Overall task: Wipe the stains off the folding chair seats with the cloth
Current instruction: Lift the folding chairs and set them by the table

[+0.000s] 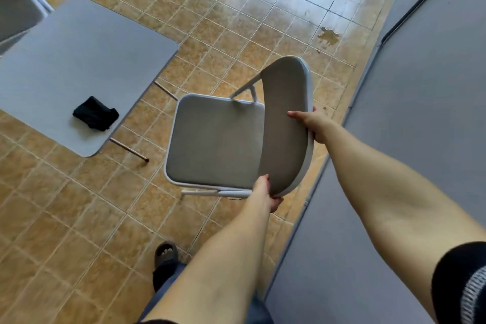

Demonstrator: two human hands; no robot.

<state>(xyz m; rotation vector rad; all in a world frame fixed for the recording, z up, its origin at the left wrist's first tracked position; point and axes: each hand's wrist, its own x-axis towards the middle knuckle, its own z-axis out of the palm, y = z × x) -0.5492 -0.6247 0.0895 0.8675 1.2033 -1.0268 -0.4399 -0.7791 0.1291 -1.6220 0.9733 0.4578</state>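
A folding chair with a grey padded seat [215, 142] and a white frame stands unfolded on the tiled floor in the middle of the view. Its grey backrest [286, 118] curves up on the right. My left hand [265, 191] grips the backrest's near end, and my right hand [311, 122] grips its far edge, thumb on the front face. A crumpled black cloth [95, 113] lies on the grey table [79, 60] to the left, well apart from both hands. No stain shows on the seat from here.
Grey panels [420, 113] run along the right side. Another chair's grey backrest [15, 10] shows at the top left behind the table. A wet patch [328, 35] marks the floor beyond the chair. My sandalled foot [165, 255] is below.
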